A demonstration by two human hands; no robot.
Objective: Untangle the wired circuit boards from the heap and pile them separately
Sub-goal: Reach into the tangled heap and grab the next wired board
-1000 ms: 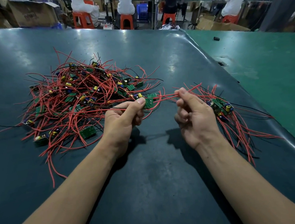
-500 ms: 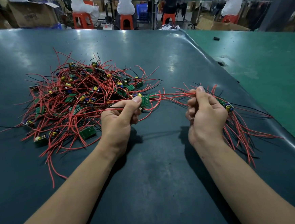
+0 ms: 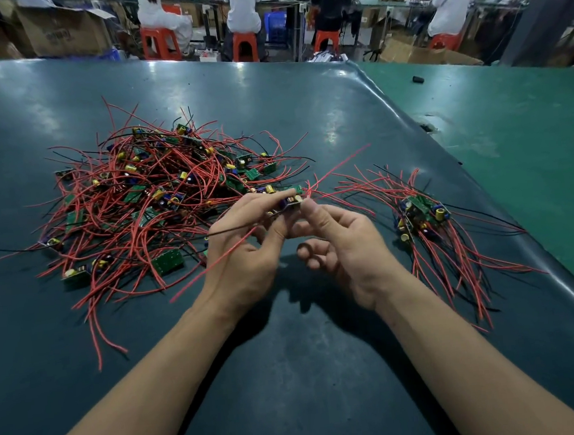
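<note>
Centrally, above dark table [image 3: 291, 371]: left hand [image 3: 243, 251] pinches small circuit board [image 3: 291, 201]; long axis roughly left-right, red wires trailing both ways. Right hand [image 3: 346, 247] thumb and forefinger pinch wire at board's right end. Heap [image 3: 147, 201] left, sorted pile [image 3: 422, 213] right.

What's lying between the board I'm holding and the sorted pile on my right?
Nothing solid. The board sits in both hands, left hand and right hand. Only loose red wire ends from the sorted pile cross the bare table between.
</note>
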